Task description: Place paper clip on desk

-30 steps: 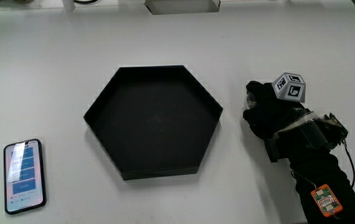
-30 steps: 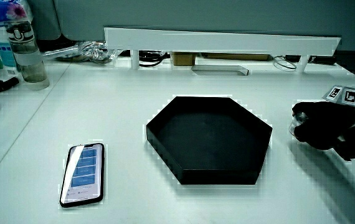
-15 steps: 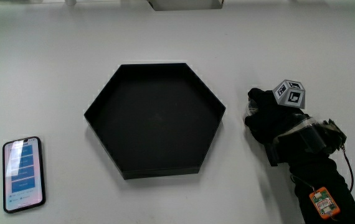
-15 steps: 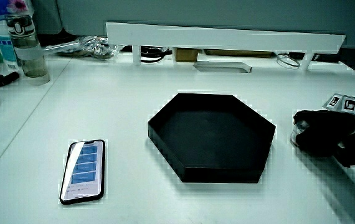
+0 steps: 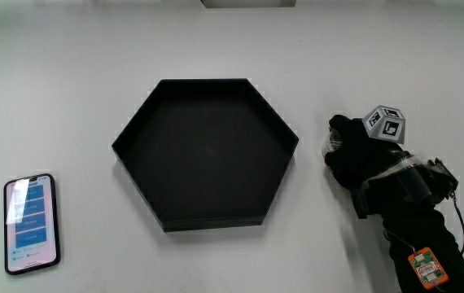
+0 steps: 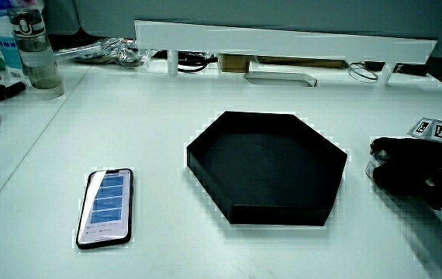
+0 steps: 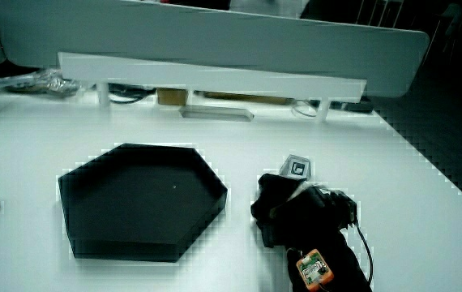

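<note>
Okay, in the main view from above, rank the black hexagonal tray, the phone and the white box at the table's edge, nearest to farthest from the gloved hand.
1. Hexagonal tray, beside the hand.
2. White box, at the table's edge farthest from the person.
3. Phone, past the tray from the hand.

We count 1 black hexagonal tray (image 5: 146, 130) on the table (image 5: 69, 89), and 1 phone (image 5: 31, 223) lying face up w/ its screen lit. We see 1 gloved hand (image 5: 358, 159), w/ 1 patterned cube (image 5: 385, 124) on its back and 1 small orange tag (image 5: 426, 266) on the forearm. In a side view we make out 1 clear bottle (image 6: 35, 54) and 1 low white partition (image 6: 283, 43). No paper clip we can make out, so count for that: can't tell.
</note>
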`<action>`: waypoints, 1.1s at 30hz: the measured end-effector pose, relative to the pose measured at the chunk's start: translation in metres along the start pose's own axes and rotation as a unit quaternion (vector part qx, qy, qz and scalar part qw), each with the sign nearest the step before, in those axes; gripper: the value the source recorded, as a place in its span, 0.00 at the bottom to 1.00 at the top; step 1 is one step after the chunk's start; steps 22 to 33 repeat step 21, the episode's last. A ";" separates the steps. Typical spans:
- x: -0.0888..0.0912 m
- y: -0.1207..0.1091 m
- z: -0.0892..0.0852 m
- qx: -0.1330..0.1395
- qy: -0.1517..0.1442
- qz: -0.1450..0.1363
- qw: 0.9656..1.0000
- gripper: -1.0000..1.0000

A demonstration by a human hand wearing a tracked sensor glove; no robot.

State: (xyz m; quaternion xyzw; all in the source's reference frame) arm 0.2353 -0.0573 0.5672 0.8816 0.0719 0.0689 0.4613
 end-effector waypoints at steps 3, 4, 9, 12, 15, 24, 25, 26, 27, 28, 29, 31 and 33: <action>-0.001 0.001 -0.003 -0.023 0.006 -0.002 1.000 0.32; 0.000 0.003 -0.005 -0.024 0.001 -0.005 1.000 0.27; 0.003 0.011 -0.012 -0.089 0.006 -0.005 0.996 0.05; 0.009 0.008 -0.008 -0.050 0.002 -0.006 0.999 0.00; 0.011 -0.011 0.011 0.035 0.030 0.015 0.999 0.00; 0.017 -0.023 0.031 0.072 0.050 0.008 0.996 0.00; 0.017 -0.023 0.031 0.072 0.050 0.008 0.996 0.00; 0.017 -0.023 0.031 0.072 0.050 0.008 0.996 0.00; 0.017 -0.023 0.031 0.072 0.050 0.008 0.996 0.00; 0.017 -0.023 0.031 0.072 0.050 0.008 0.996 0.00; 0.017 -0.023 0.031 0.072 0.050 0.008 0.996 0.00; 0.017 -0.023 0.031 0.072 0.050 0.008 0.996 0.00; 0.017 -0.023 0.031 0.072 0.050 0.008 0.996 0.00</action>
